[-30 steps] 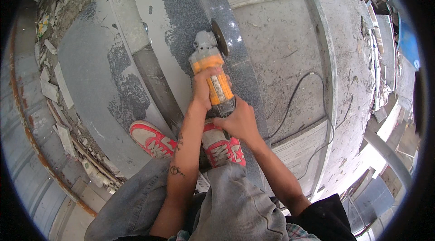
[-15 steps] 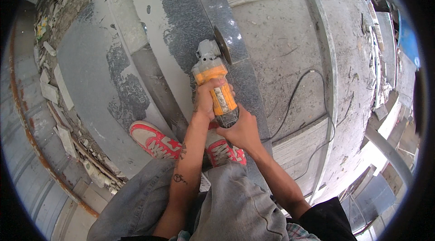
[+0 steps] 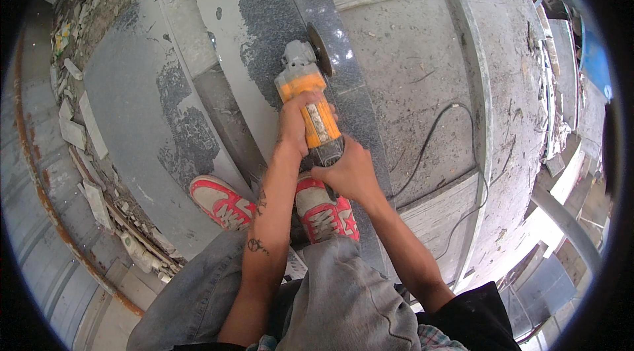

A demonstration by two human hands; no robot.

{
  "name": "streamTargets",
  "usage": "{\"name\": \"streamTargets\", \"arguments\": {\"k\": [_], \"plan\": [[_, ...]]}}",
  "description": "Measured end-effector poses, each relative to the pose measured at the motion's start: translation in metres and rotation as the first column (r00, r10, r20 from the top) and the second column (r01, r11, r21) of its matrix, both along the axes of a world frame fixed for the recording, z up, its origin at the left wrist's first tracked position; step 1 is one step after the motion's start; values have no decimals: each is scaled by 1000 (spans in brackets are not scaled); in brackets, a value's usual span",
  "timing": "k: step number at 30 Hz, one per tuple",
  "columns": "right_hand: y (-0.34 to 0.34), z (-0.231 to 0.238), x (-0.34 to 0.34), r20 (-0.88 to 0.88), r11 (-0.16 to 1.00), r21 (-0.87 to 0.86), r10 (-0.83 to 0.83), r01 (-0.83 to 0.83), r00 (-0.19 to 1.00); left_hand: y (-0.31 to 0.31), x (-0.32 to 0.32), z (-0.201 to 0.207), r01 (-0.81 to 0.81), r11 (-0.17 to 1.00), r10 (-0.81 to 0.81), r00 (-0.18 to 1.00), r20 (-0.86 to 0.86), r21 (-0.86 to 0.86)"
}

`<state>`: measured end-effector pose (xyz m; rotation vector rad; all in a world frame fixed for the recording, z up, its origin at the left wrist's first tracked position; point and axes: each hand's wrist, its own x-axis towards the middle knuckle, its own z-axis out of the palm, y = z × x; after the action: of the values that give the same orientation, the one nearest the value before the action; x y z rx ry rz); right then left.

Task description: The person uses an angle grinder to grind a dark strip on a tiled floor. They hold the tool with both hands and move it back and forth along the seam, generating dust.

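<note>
Orange grinder [image 3: 319, 121] lies gripped in left hand [image 3: 293, 125], right hand [image 3: 350, 167] apparently clasping its rear.

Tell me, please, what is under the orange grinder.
A dark speckled slab shows on both sides of the orange grinder. The part directly beneath cannot be seen: the orange grinder, left hand and right hand cover it.
</note>
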<state>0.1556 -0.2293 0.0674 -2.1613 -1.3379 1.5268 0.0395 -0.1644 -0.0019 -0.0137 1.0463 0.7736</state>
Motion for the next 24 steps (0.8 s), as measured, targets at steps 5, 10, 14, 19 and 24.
{"name": "streamTargets", "arguments": {"k": [5,10,14,19,24], "plan": [[-28,-1,5,-12,999,14,-32,32,999,-30,7,4,21,1000,-20,1000,-2,7],[-30,3,5,-9,998,-36,-42,41,999,-35,7,2,28,1000,-28,999,17,11],[-7,7,2,-16,1000,-13,-20,20,1000,-12,2,-3,9,1000,-9,999,31,20],[8,3,-1,0,999,-52,-5,5,1000,5,-1,-4,1,999,-2,999,38,38],[-8,3,1,-10,1000,-6,-12,12,1000,-10,0,-2,15,1000,-16,1000,27,17]]}}
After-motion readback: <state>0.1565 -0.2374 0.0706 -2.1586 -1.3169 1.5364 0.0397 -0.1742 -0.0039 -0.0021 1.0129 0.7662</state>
